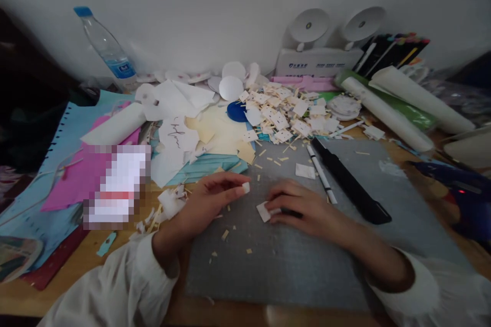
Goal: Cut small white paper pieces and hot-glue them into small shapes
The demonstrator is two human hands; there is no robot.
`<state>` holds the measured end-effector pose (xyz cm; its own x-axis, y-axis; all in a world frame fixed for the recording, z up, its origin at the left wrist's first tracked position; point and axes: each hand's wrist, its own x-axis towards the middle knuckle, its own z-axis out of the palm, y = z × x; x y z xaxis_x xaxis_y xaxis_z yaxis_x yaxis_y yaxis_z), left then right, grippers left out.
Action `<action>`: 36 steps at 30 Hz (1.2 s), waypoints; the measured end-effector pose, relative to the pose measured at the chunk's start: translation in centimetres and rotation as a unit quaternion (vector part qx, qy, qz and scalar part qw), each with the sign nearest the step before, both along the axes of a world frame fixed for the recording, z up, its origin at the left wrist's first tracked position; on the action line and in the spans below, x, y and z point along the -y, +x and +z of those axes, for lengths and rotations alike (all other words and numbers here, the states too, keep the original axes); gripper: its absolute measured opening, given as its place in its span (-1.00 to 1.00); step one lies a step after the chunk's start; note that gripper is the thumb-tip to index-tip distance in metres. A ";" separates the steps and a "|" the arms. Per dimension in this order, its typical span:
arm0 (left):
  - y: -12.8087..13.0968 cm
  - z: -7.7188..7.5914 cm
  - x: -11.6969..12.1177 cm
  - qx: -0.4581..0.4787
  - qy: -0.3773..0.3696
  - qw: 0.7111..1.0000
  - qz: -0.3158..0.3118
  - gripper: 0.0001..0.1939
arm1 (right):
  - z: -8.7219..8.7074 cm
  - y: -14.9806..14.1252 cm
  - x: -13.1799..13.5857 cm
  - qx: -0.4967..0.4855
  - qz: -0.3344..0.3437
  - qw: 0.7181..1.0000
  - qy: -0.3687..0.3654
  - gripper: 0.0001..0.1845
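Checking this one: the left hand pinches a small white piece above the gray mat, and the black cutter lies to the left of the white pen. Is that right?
Not quite: the black cutter lies to the right of the white pen, as the head view shows. The left hand does pinch a small white piece above the gray mat.

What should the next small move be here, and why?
Perhaps bring the small white block in the left hand toward the flat white piece at the right hand: the block is pinched, and the two are close but apart.
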<state>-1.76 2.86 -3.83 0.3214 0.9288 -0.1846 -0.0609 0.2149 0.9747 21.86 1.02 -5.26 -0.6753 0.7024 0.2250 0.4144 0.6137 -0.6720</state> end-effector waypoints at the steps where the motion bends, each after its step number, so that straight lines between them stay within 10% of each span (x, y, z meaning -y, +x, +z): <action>1: 0.0 0.0 0.0 -0.033 0.028 0.999 -0.012 -0.86 | -0.1 0.1 0.0 -0.007 0.002 1.000 0.001 -0.85; 9: 0.4 -0.3 0.1 -0.242 0.279 0.914 -0.167 -0.78 | 0.4 1.0 -0.4 0.007 0.031 0.999 -0.029 -0.79; 31: 1.6 -0.3 0.1 -0.245 0.426 0.827 -0.274 -0.70 | 0.2 1.0 -0.1 0.021 -0.023 0.996 -0.082 -0.92; 36: 1.2 -0.3 0.5 -0.319 0.500 0.758 -0.272 -0.67 | 0.1 0.9 -0.1 0.017 -0.025 0.997 -0.067 -0.91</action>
<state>-0.55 2.34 -4.17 0.8487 0.4685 0.2454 0.3235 -0.8269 0.4601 22.73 1.08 -5.15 -0.6438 0.7581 0.1041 0.4673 0.4972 -0.7310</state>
